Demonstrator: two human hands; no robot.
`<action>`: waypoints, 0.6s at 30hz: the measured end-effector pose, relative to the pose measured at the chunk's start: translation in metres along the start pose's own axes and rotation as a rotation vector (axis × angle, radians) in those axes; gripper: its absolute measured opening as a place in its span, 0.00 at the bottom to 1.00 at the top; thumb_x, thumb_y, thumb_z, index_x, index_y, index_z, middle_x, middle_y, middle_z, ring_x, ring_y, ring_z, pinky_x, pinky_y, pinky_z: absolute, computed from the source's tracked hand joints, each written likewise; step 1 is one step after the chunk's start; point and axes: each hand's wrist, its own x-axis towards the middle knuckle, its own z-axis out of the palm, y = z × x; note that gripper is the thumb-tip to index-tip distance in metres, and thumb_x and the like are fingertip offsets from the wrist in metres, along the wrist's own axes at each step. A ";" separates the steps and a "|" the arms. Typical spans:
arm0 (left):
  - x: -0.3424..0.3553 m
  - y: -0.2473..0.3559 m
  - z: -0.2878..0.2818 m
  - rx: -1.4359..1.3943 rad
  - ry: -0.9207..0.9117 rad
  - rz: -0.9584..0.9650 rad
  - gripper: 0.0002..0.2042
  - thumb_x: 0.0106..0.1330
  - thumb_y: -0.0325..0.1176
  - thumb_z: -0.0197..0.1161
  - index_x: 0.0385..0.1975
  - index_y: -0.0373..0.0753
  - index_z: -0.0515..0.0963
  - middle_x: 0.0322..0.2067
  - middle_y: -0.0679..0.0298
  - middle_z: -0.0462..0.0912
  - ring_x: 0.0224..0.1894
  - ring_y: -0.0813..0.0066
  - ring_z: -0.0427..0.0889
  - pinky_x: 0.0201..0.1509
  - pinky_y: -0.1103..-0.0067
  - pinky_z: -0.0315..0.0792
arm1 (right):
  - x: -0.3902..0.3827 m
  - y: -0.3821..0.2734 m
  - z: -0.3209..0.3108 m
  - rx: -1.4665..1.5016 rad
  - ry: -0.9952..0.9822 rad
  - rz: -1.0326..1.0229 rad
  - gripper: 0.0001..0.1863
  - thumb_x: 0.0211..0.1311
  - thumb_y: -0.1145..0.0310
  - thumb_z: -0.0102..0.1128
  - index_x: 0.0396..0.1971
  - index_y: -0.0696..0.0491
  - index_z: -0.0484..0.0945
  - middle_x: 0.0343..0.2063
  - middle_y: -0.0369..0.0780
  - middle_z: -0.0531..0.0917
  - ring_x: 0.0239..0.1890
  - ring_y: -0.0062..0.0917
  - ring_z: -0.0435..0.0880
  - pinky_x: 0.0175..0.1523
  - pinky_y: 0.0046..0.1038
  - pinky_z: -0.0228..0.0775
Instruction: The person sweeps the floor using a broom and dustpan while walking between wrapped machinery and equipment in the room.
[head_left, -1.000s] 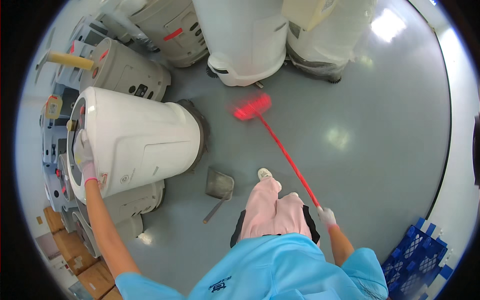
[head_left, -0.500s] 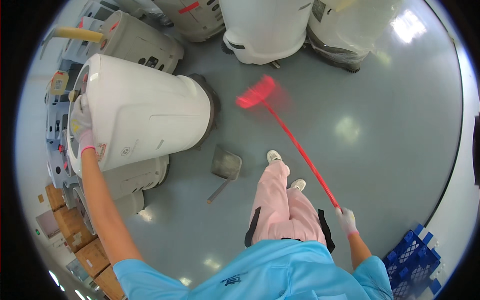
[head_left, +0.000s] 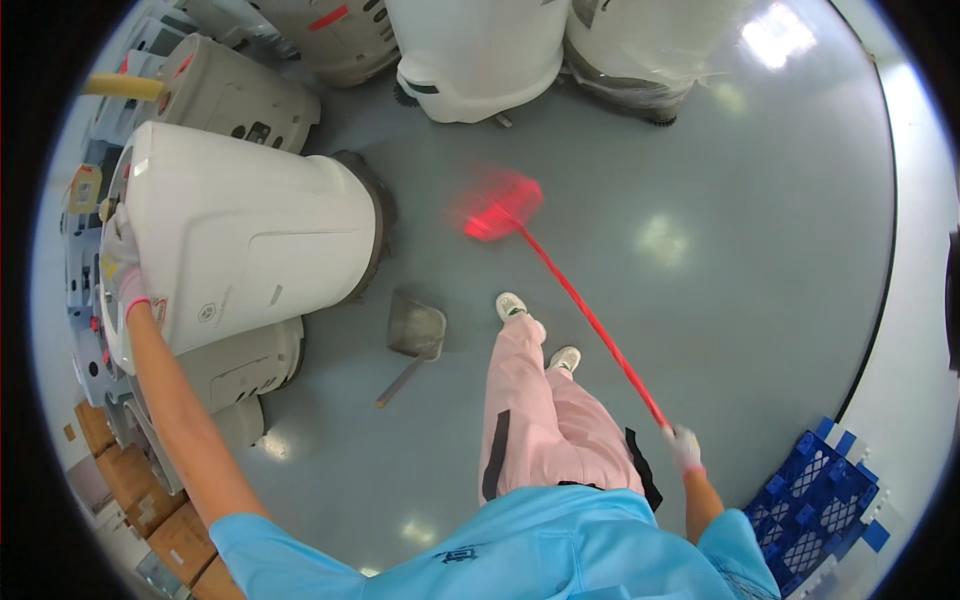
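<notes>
My left hand (head_left: pixel 120 258), in a pale glove with a pink cuff, grips the top edge of a white wheeled machine (head_left: pixel 245 245) on the left. My right hand (head_left: pixel 683 445), also gloved, is wrapped round the upper end of a red broom handle (head_left: pixel 600 330). The broom's red head (head_left: pixel 500 205) is motion-blurred on the floor ahead of my shoes. Between that machine and my legs lies a grey dustpan (head_left: pixel 414 325), its handle pointing back toward me.
More machines (head_left: pixel 475 60) stand along the far side, one wrapped in plastic (head_left: pixel 640 55). Grey machines crowd the left, with cardboard boxes (head_left: pixel 180 540) behind. Blue plastic pallets (head_left: pixel 810 505) rest by the right wall (head_left: pixel 910 200), on the grey floor (head_left: pixel 760 250).
The view has shifted. Relative to the machines and dustpan, the blurred broom head has swept nearer to me and slightly rightward. Both hands keep their holds.
</notes>
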 end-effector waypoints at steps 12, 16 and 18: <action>-0.008 0.009 -0.003 -0.013 -0.037 -0.026 0.28 0.60 0.56 0.37 0.45 0.39 0.71 0.43 0.53 0.74 0.47 0.54 0.71 0.48 0.71 0.64 | -0.088 -0.008 -0.016 0.703 -0.054 0.460 0.23 0.53 0.52 0.48 0.11 0.56 0.69 0.07 0.33 0.66 0.09 0.17 0.63 0.14 0.23 0.52; -0.004 0.004 0.003 -0.005 -0.003 0.001 0.28 0.61 0.56 0.37 0.44 0.38 0.71 0.42 0.53 0.75 0.46 0.55 0.72 0.47 0.71 0.64 | 0.040 -0.084 -0.002 0.874 0.006 0.251 0.25 0.55 0.47 0.47 0.11 0.53 0.65 0.07 0.31 0.63 0.08 0.17 0.59 0.12 0.24 0.47; -0.005 0.001 0.009 -0.014 -0.022 0.005 0.29 0.60 0.57 0.37 0.44 0.38 0.71 0.42 0.52 0.75 0.45 0.54 0.72 0.47 0.71 0.64 | 0.091 -0.133 -0.013 1.033 -0.017 0.205 0.25 0.56 0.48 0.45 0.10 0.52 0.64 0.04 0.34 0.64 0.04 0.20 0.60 0.10 0.25 0.48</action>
